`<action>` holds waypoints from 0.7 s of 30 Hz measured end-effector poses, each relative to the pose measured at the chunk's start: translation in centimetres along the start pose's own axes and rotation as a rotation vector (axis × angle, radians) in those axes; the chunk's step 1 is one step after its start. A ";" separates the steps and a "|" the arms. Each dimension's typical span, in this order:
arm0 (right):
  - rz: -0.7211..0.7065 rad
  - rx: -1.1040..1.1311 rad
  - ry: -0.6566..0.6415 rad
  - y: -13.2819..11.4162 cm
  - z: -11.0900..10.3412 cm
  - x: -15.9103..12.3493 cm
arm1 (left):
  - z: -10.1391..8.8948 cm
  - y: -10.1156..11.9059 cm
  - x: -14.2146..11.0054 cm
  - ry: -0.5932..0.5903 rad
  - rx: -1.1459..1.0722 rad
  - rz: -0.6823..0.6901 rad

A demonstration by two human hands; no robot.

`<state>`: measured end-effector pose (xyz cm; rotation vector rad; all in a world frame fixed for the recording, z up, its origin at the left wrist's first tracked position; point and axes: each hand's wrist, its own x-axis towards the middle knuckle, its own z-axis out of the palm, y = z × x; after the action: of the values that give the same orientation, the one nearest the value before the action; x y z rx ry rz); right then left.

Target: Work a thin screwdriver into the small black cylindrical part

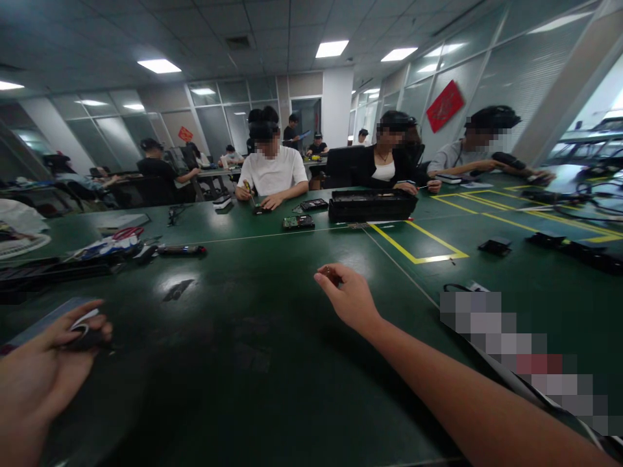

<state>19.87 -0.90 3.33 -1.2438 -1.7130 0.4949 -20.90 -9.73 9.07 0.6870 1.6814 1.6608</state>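
While co-workers sit along the far side of a green tabletop (pixel 204 389), a person holds two bare hands above its near half, each with a small item in its grasp. At lower left, the left hand (pixel 53 363) is turned partly palm up, its fingers curled around a dark, rounded object (pixel 87 338) whose exact kind cannot be told. Just behind that hand lies a bluish, see-through sheet (pixel 46 322), partly covered by it. Near the middle, the right hand (pixel 354 297) reaches forward with thumb and fingers bent closely about a small brown piece (pixel 331 275), most of it hidden in the grip. Well beyond the right hand, a green circuit board (pixel 298 222) lies just in front of a long black case (pixel 372 206), with a yellow tape outline (pixel 438 260) marked on the surface to the right. Across from the wearer, a co-worker in a white shirt (pixel 287 170) holds a yellow-handled screwdriver (pixel 248 187) upright over a small dark part. Farther left rest a dark cylindrical tool (pixel 182 250) and a pile with red cable (pixel 127 232); at right, beside the wearer's forearm, lies a blurred, pixelated item (pixel 516 357).
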 end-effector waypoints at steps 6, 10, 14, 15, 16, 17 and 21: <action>0.010 0.017 -0.023 0.2 0.2 -0.1 | 8.7 -0.1 -2.1 -0.311 -0.249 0.008; 0.009 0.022 -0.038 0.3 0.1 0.0 | 14.7 -1.5 -2.6 -0.449 -0.113 0.076; -0.017 0.039 -0.057 0.1 -0.1 0.0 | 19.4 -4.1 -2.8 -0.558 0.043 0.168; -0.017 0.038 -0.062 0.0 -0.1 0.1 | 20.3 -4.8 -2.8 -0.595 0.055 0.196; -0.013 0.035 -0.069 -0.1 -0.2 0.1 | 21.1 -5.5 -2.9 -0.637 0.057 0.224; -0.007 0.031 -0.075 -0.2 -0.3 0.1 | 21.8 -6.1 -3.0 -0.685 0.061 0.254; 0.011 0.055 -0.050 -0.3 -0.6 0.1 | 22.9 -8.4 -3.2 -0.783 0.198 0.401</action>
<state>20.26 -1.08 3.90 -1.2111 -1.7236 0.5809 -0.58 2.15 1.72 1.6081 1.1745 1.2062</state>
